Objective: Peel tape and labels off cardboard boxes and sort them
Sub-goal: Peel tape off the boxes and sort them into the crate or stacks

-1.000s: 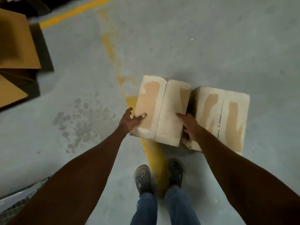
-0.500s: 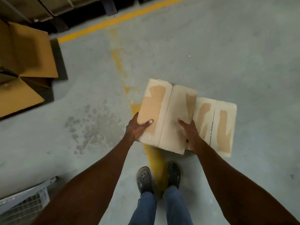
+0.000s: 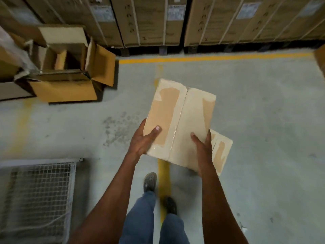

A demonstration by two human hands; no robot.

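I hold a pale cardboard box (image 3: 186, 118) in front of me, lifted off the floor. Its top has torn brown patches and a strip of clear tape along the middle seam. My left hand (image 3: 143, 140) grips its near left side with the thumb on top. My right hand (image 3: 202, 144) grips its near right side, thumb on top too. A second similar box (image 3: 222, 152) lies on the concrete floor below, mostly hidden behind the held box and my right arm.
Open brown cartons (image 3: 70, 67) are piled at the left. Strapped cartons on pallets (image 3: 158, 20) line the back behind a yellow floor line (image 3: 211, 58). A wire-mesh cage (image 3: 37, 194) stands at the lower left. My feet (image 3: 150, 181) straddle a yellow stripe.
Both hands have lifted the left box off the floor and brought it closer. My head has come up, so the stacked cartons and mesh cage have come into view.
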